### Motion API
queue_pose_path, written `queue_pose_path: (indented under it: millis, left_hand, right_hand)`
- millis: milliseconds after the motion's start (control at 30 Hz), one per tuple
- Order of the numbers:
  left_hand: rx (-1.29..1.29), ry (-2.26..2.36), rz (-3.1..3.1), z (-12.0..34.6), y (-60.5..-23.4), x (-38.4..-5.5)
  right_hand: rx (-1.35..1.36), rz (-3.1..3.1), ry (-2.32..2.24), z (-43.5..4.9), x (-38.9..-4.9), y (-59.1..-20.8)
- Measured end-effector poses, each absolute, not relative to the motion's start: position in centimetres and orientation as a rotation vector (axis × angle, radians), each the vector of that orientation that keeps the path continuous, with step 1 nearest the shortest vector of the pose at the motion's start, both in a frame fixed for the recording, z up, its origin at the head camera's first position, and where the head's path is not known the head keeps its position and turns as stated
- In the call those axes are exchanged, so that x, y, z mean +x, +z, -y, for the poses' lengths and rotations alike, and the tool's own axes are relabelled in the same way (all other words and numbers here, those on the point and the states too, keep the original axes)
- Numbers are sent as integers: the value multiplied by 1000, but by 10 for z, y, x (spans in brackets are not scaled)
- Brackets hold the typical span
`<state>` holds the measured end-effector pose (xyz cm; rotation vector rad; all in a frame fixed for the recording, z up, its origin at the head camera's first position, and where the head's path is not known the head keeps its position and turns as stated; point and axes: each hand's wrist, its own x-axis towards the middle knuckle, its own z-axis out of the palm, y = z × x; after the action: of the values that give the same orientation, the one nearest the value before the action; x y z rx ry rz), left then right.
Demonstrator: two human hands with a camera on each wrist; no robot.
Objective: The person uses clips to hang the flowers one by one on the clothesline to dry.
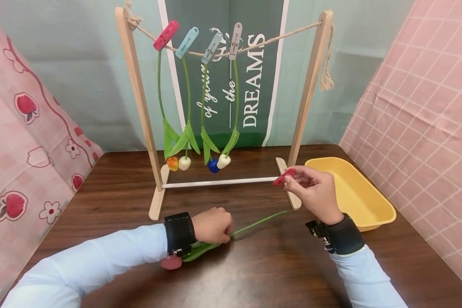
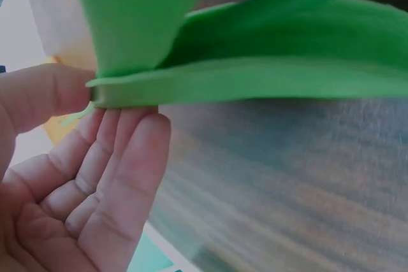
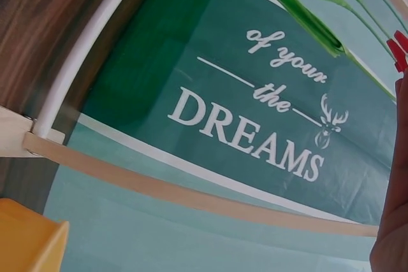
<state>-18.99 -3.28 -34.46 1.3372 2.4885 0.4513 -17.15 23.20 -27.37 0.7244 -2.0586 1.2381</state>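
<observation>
My left hand (image 1: 214,225) is low over the table, pinching an artificial tulip around the base of its leaves (image 2: 255,79). The tulip's pink head (image 1: 171,262) shows beside my left wrist, and its thin green stem (image 1: 259,222) points right. In my right hand (image 1: 317,190), a red clothespin (image 1: 284,176) is held between thumb and fingers, near the rack's right foot. Only the clothespin's edge (image 3: 399,51) shows in the right wrist view. An orange tulip (image 1: 172,163), a blue tulip (image 1: 213,166) and two white ones hang upside down, clipped to a rope.
A wooden rack (image 1: 138,92) carries the sagging rope (image 1: 288,35), with a white bar (image 1: 219,183) joining its feet. Red, blue and grey clothespins grip the rope's left and middle part. To the right sits a yellow basin (image 1: 363,201). Patterned cloths surround the brown table (image 1: 269,265).
</observation>
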Motion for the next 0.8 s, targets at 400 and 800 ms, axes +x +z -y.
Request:
queue_pose_path:
  millis: [400,800]
  left_hand:
    - [1272,755,-2588,41,-317,-195]
    - [1248,992,-2661,38,-286,-196]
  right_hand:
    - [716,1882,1338,-246,-180,-249]
    - [775,1835,1326,-248,-184,-212]
